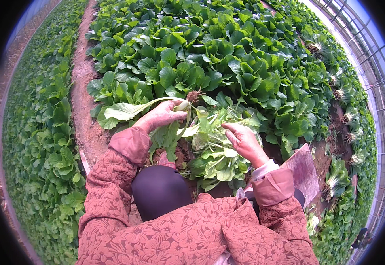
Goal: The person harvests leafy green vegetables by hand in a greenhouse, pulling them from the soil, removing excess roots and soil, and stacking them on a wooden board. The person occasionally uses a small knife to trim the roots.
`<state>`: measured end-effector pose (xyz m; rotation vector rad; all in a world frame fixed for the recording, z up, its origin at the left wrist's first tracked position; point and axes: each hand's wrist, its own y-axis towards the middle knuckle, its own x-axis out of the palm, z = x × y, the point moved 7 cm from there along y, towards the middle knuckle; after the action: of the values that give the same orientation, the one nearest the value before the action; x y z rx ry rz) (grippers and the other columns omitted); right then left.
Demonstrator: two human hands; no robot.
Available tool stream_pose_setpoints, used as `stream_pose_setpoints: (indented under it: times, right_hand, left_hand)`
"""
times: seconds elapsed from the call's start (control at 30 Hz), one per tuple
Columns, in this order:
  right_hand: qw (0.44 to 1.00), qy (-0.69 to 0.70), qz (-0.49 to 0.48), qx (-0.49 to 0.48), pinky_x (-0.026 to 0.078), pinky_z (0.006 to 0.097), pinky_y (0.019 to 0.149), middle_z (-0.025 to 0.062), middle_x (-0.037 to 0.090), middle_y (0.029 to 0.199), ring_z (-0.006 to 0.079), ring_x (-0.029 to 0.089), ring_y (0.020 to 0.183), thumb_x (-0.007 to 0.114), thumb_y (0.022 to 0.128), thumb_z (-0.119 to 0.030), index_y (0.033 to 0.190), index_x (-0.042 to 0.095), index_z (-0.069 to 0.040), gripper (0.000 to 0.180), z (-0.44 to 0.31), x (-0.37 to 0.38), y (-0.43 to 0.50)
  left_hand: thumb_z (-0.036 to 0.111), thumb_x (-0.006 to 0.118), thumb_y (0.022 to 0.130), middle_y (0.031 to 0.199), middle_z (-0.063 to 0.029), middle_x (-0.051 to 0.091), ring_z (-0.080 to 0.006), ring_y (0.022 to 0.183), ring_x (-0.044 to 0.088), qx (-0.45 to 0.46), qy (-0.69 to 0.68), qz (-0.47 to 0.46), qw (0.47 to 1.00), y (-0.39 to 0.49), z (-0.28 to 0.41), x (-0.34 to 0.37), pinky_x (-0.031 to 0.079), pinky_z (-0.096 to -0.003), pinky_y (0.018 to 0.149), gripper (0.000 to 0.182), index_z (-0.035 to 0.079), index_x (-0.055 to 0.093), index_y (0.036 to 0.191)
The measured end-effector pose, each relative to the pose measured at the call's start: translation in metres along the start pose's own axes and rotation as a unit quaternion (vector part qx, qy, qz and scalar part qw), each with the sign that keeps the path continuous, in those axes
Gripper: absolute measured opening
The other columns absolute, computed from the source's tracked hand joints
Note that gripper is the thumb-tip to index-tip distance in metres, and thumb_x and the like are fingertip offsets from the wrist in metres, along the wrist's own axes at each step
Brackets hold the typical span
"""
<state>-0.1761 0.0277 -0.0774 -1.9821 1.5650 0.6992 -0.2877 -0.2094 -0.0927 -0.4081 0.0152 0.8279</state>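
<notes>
My left hand (pixel 163 115) is closed around the pale stem base of an uprooted leafy green plant (pixel 182 106). Its brown root clump points up and away from me, and its leaves hang to the left and below the hand. To the right, my right hand (pixel 244 140) is raised over a heap of loose green leaves (pixel 225 165). Thumb and fingers are close together there; whether something thin is between them cannot be made out. The heap lies on the soil before my knees.
Dense leafy greens (pixel 192 59) grow ahead, with another planted strip (pixel 46 139) beyond a soil path (pixel 84 79) on the left. A worn board (pixel 300 172) stands tilted by my right knee. Uprooted bunches (pixel 335 180) lie along the right, near the greenhouse frame (pixel 381 82).
</notes>
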Motion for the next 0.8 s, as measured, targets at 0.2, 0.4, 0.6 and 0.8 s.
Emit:
stream_pose_setpoints:
  times: [0.2,0.4,0.6,0.8]
  right_hand:
    - [0.977,0.212,-0.025,-0.008,0.038,0.0389,0.11,0.0159,0.049,0.144,0.0266,0.046,0.134,0.077,0.084,-0.031,0.149,0.036,-0.005,0.081,-0.064,-0.042,-0.043]
    - [0.85,0.517,0.101,0.017,0.044,0.0263,0.088,-0.0001,0.062,0.112,0.0101,0.055,0.101,0.07,0.09,-0.018,0.129,0.057,-0.008,0.042,-0.042,-0.055,-0.063]
    - [0.932,0.31,0.184,-0.023,0.046,0.0266,0.086,0.0008,0.064,0.102,0.01,0.056,0.093,0.065,0.09,-0.008,0.119,0.062,-0.001,0.03,-0.026,-0.085,-0.081]
    - [0.951,0.209,0.225,-0.045,0.05,0.0285,0.075,0.0028,0.07,0.093,0.0092,0.061,0.083,0.07,0.087,-0.012,0.111,0.066,-0.002,0.026,-0.02,-0.098,-0.087]
  left_hand:
    - [0.029,0.058,0.099,0.118,-0.0038,0.062,-0.0116,0.112,0.055,0.103,-0.098,-0.052,0.989,-0.045,0.154,0.09,0.043,-0.0311,0.1,0.037,0.008,0.057,0.13]
    - [0.037,0.051,0.1,0.121,-0.0219,0.061,-0.0321,0.116,0.058,0.215,0.112,0.007,0.97,-0.041,0.156,0.162,0.043,-0.038,0.101,0.049,-0.003,0.054,0.129]
    - [0.016,0.059,0.098,0.076,-0.0088,0.069,-0.0093,0.064,0.064,0.154,0.16,0.169,0.96,-0.051,0.156,0.151,0.053,-0.0248,0.061,0.022,0.003,0.063,0.115]
    - [0.014,0.068,0.086,0.092,-0.0073,0.067,-0.0287,0.078,0.067,0.397,0.395,0.228,0.797,-0.059,0.193,0.189,0.055,-0.0361,0.066,0.029,0.016,0.064,0.115]
